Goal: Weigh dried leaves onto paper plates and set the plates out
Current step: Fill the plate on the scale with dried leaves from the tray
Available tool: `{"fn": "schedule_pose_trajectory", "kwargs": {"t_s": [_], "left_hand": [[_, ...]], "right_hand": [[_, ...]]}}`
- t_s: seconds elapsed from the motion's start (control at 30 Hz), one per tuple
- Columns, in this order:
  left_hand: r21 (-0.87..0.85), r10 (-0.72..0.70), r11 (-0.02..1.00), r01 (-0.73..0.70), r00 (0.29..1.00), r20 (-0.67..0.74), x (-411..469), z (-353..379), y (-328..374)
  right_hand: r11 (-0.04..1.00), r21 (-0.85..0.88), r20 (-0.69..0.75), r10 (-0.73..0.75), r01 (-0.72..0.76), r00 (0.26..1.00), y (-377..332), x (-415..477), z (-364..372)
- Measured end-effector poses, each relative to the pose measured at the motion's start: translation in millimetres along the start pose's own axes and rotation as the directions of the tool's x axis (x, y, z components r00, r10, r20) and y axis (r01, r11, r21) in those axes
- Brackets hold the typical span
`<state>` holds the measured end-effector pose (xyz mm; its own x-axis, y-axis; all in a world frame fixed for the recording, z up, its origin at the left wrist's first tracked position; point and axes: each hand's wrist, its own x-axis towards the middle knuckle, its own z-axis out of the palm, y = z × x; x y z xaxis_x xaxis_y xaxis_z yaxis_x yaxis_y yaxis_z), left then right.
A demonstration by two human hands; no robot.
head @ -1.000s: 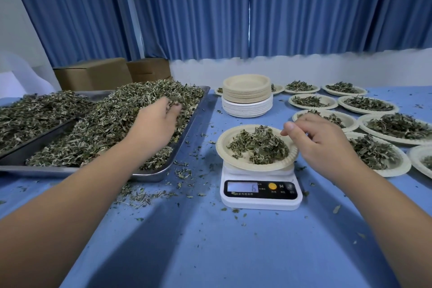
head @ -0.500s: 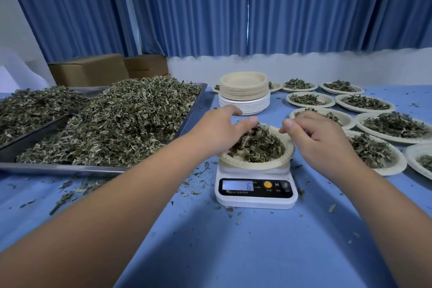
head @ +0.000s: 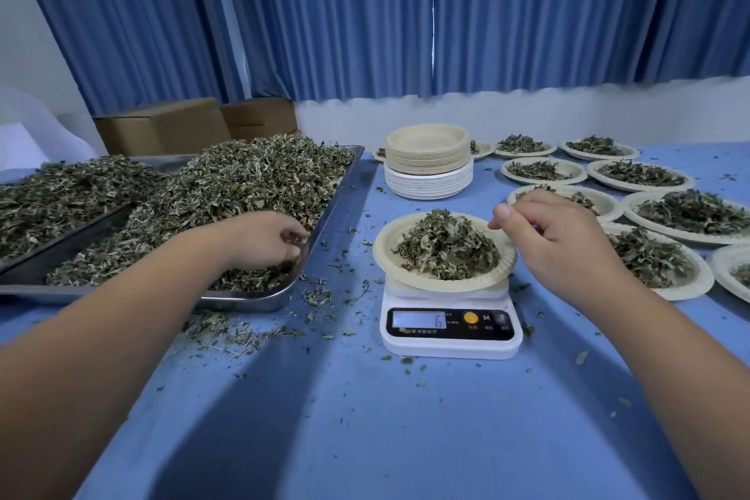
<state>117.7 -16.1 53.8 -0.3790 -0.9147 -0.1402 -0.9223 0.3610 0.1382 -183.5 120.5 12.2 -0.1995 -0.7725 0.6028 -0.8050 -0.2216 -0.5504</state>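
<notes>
Under pleated blue curtains [head: 324, 12], on our blue worktop [head: 365, 418], the leaf-heaped beige paper plate [head: 383, 256] sits at three o'clock of our left grip [head: 264, 239], which grasps grey-green dried leaves [head: 243, 183], and at nine o'clock of our right grip [head: 564, 244], whose hold we cannot tell.

Two arms in shot, and both are uncovered. The left forearm [head: 121, 337] is bare skin from the picture's edge right up to the wrist, smooth, broad near the lens and tapering as it goes. Same on the other side: the right forearm [head: 669, 361] is bare along its full visible length. The left hand [head: 264, 239] is bare, with rounded knuckles and its fingertips out of sight. The right hand [head: 560, 252] is bare too, and its thumbnail [head: 503, 210] is short and neatly trimmed.
</notes>
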Motion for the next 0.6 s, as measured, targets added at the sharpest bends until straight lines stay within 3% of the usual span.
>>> {"fn": "schedule_pose_trajectory", "kwargs": {"t_s": [0.17, 0.23, 0.6], "left_hand": [[0.145, -0.056, 0.989, 0.029, 0.981, 0.188, -1, 10, -7], [0.179, -0.064, 0.983, 0.027, 0.977, 0.202, -1, 12, -6], [0.203, 0.02, 0.979, -0.016, 1.0, -0.017, 2, 22, -9]], "right_hand": [[1.0, 0.016, -0.003, 0.003, -0.003, 1.0, 0, 0, 1], [1.0, 0.026, -0.004, 0.009, -0.009, 1.0, 1, 0, 0], [0.999, 0.038, -0.014, 0.008, -0.008, 1.0, 2, 0, 1]]}}
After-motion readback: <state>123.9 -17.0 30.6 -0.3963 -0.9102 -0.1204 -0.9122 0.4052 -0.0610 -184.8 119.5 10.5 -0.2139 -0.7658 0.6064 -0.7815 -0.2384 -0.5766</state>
